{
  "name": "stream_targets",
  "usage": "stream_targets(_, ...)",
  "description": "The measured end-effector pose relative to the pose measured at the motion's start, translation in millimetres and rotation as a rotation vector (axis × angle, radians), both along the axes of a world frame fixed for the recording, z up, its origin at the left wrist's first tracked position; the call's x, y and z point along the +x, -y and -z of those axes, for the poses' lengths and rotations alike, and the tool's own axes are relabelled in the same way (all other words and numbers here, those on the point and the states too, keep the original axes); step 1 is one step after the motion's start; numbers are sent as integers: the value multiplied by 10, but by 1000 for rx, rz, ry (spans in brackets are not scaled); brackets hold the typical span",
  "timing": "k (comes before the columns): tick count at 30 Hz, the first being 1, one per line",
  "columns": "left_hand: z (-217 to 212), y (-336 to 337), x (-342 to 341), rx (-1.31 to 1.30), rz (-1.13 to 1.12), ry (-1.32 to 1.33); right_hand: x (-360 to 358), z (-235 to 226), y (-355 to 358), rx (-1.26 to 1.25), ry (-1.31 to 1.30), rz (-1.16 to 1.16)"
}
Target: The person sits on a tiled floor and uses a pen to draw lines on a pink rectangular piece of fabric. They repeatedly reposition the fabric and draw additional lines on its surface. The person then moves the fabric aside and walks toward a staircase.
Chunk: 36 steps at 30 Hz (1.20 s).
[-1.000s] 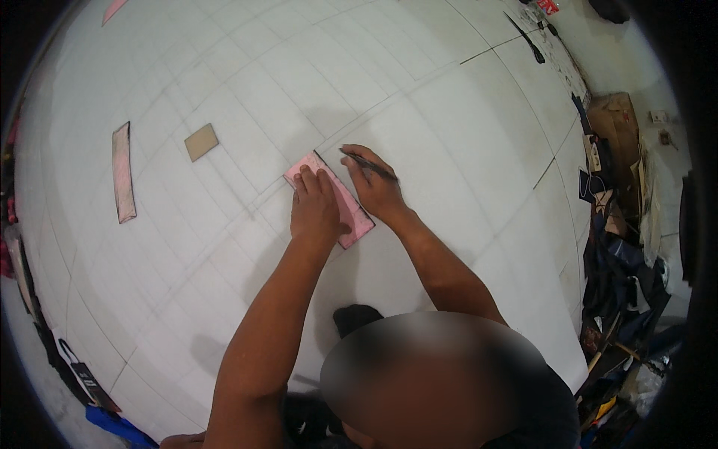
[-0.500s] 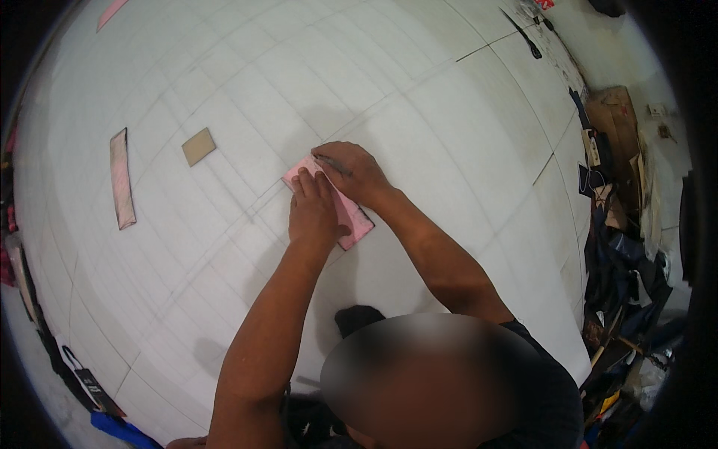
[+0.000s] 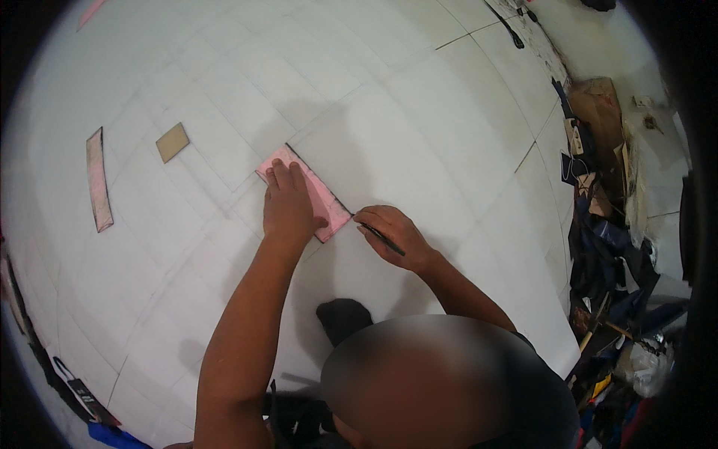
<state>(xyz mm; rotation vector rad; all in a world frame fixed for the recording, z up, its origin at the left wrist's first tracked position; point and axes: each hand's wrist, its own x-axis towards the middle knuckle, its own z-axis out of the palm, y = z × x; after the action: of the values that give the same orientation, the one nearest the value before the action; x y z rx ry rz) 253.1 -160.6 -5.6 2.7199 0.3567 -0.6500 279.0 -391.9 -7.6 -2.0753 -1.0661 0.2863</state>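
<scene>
My left hand [image 3: 286, 209] lies flat on a pink rectangular piece [image 3: 320, 196], fingers stretched out, pressing it against a white sheet [image 3: 224, 67]. Dark marks run along the piece's long right edge. In my right hand [image 3: 400, 233] is a slim dark pen [image 3: 383, 239], pinched between the fingers. Its tip is at the piece's lower right corner. Faint pencil-like lines cross the sheet. The palm of my left hand hides part of the pink piece.
To the left lie a long pink strip [image 3: 99, 181] and a tan diamond-shaped piece [image 3: 173, 142]. A dark thin tool [image 3: 508, 26] rests at the far right. Along the right side are heaped dark cloths [image 3: 598, 254] and a cardboard box [image 3: 598, 112]. A dark-covered foot [image 3: 344, 318] is close below.
My right hand has moved from the piece's top corner down its right edge to the lower right corner, pen still held. My left hand stays on the pink piece. The whole view has shifted slightly.
</scene>
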Motion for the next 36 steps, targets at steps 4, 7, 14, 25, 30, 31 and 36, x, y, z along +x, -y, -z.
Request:
stream_targets(4, 30, 9, -21, -29, -9, 52, -26, 62, 0, 6, 35, 63)
stream_targets(7, 44, 7, -40, -50, -20, 77, 5, 93, -28, -18, -5, 75)
stream_targets(14, 66, -12, -74, -52, -13, 118, 39, 55, -54, -22, -80, 84)
stream_targets(25, 28, -6, -44, -23, 14, 80, 129, 123, -106, -69, 52, 35)
stream_targets(30, 51, -20, -46, -18, 19, 96, 413, 137, -448, -301, -24, 1)
stream_targets(31, 41, -18, -40, -25, 17, 91, 476, 163, -536, -264, -19, -3)
stream_targets(36, 45, -17, -47, -28, 23, 91, 792, 261, -1020, -154, 3, 8)
